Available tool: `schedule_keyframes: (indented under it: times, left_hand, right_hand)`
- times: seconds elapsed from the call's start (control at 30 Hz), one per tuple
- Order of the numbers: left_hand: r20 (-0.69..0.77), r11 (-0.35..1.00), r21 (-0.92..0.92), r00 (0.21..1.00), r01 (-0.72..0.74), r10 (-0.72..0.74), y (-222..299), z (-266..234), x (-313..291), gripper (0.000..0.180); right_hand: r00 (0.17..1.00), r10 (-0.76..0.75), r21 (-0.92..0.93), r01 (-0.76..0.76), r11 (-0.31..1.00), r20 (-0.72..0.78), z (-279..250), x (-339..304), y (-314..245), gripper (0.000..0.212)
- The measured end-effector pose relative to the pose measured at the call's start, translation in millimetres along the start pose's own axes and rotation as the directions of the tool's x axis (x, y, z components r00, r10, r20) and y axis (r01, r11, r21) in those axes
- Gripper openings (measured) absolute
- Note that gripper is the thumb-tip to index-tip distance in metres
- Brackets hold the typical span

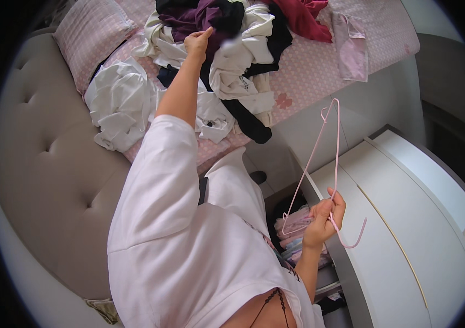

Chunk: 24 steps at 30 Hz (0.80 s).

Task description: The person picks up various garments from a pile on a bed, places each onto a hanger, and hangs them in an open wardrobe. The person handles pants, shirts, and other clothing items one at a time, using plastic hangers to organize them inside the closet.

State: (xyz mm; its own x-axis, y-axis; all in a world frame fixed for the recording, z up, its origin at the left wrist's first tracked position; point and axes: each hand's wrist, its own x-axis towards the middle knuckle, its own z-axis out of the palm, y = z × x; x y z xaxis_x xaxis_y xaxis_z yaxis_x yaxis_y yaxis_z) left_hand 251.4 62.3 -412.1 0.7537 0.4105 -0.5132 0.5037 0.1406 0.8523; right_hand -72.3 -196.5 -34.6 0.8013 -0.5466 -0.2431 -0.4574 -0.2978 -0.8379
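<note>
My right hand (pixel 325 216) is closed around the neck of a pink clothes hanger (pixel 336 147). Its hook curves out toward the lower right, and its long loop rises above my fist. My left arm stretches forward over the bed, and my left hand (pixel 197 44) has its fingers pinched together at a purple garment (pixel 187 22). Around that hand lies a heap of clothes: a black piece (pixel 228 17), a cream top (pixel 235 68) with dark print, and a long dark sleeve or leg (pixel 249 123) hanging to the bed edge.
White clothing (pixel 120 101) is bunched beside a pink pillow (pixel 93 38). Red clothing (pixel 306 19) and a folded pink cloth (pixel 351 49) lie farther right. A tufted headboard (pixel 57 158) borders the left. An open drawer with folded clothes (pixel 298 224) adjoins the white cabinet (pixel 391 218).
</note>
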Motion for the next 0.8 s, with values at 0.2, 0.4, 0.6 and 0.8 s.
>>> schedule_keyframes:
  times: [0.2,0.4,0.6,0.8]
  left_hand:
    - [0.128,0.998,-0.008,0.990,-0.065,0.065,69.5,1.0,-38.1,0.034]
    - [0.239,0.924,0.370,0.971,-0.094,0.003,-6.6,13.0,-3.6,0.037]
    - [0.229,0.863,0.496,0.973,-0.094,-0.026,-4.1,22.5,-28.7,0.028]
    - [0.035,0.972,0.207,0.994,-0.108,0.103,8.6,-8.3,-39.5,0.038]
  right_hand:
    - [1.000,-0.003,0.063,0.002,0.998,0.022,8.3,7.4,-2.7,0.029]
    - [0.999,-0.010,0.027,0.009,1.000,0.039,9.3,1.4,4.6,0.027]
    - [0.998,0.050,0.021,-0.051,0.998,0.047,16.9,-6.9,9.6,0.028]
    - [0.997,-0.001,0.065,-0.005,0.998,0.080,21.4,-7.4,8.5,0.029]
